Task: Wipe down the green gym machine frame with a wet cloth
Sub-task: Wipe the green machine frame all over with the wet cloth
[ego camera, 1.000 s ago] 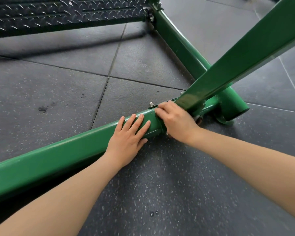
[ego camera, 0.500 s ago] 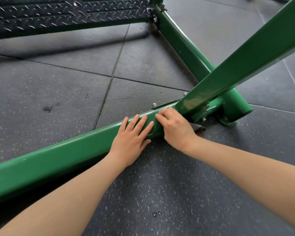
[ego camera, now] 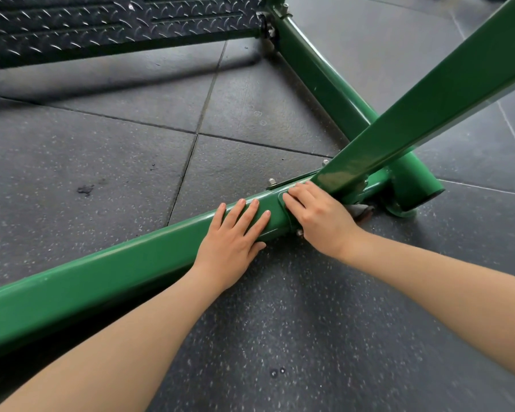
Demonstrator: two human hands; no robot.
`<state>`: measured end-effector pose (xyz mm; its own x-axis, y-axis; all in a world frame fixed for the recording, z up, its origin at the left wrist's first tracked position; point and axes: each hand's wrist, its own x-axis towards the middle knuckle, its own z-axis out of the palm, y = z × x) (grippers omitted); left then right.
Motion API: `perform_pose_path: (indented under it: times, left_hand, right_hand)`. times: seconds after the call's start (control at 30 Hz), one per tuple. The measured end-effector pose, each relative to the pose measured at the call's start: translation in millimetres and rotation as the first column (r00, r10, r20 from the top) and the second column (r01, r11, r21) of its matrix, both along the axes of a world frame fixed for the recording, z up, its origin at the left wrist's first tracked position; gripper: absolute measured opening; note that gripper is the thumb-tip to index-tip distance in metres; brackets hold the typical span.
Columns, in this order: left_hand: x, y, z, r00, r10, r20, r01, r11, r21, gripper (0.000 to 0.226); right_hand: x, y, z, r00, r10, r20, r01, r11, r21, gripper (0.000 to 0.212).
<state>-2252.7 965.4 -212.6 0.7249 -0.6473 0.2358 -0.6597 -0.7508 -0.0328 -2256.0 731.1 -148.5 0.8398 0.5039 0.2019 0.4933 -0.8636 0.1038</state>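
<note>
Two bare forearms reach in from the near edge of a dark speckled rubber floor [ego camera: 280,337] toward a green frame [ego camera: 101,272]. The left hand [ego camera: 232,242] lies flat on the low bar, fingers straight and spread across its top face, thumb down the near side. Just beside it, the right hand [ego camera: 318,215] presses on the joint where the low bar meets a slanted bar [ego camera: 428,108], its fingers bent over the bracket; a bit of grey cloth [ego camera: 360,209] shows past the knuckles, low by the floor, and whether the hand grips it cannot be told. A bolt [ego camera: 271,182] stands on the bracket just beyond the fingertips. The low bar runs from the left edge of the floor across to a round tube [ego camera: 333,87], which angles away toward the far side. The slanted bar rises from the joint to the upper right. A small dark stain [ego camera: 85,189] marks the floor tile beyond the low bar. At the far left, a black tread plate [ego camera: 116,22] sits raised above the floor, fixed to the tube's far end.
</note>
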Motion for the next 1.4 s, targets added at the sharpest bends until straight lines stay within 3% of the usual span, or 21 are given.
perform_pose_path:
  times: [0.13,0.27,0.4,0.67,1.0,1.23,1.4]
  left_hand:
    - [-0.4,0.7,-0.9,1.0,-0.002,0.007,0.002,1.0,0.008,0.062]
    - [-1.2,0.2,0.3,1.0,0.004,0.011,-0.004,1.0,-0.005,0.062]
    - [-0.3,-0.3,0.9,1.0,0.0,0.005,0.0,1.0,-0.005,0.062]
    - [-1.7,0.6,1.9,1.0,0.012,-0.021,-0.012,0.999,0.037,0.062]
    - [-3.8,-23.9,12.1,0.992,-0.121,-0.019,0.122,0.992,0.035,0.059]
    - [-7.5,-61.0,23.1,0.984,-0.132,-0.12,0.141,0.988,0.07,0.062]
    - [-10.9,-58.6,19.9,0.976,-0.123,-0.177,0.136,0.988,0.067,0.064]
  right_hand:
    - [-11.0,10.6,-13.5,0.997,-0.072,-0.027,0.073,0.997,0.018,0.05]
    - [-16.0,2.6,-17.0,0.998,-0.002,-0.057,0.006,0.997,0.072,0.058]
    - [-12.4,-1.3,-15.3,0.994,-0.08,-0.08,0.086,0.993,0.081,0.059]
    - [-46.9,-3.2,-18.5,0.997,0.025,-0.078,-0.013,0.988,0.155,0.054]
    - [-84.1,-55.9,-6.1,0.989,0.147,-0.003,-0.147,0.988,-0.044,0.048]
    - [-55.2,-83.7,22.9,0.964,0.216,0.156,-0.211,0.976,-0.053,0.033]
    - [-50.5,-85.6,23.8,0.953,0.278,0.124,-0.266,0.958,-0.106,0.035]
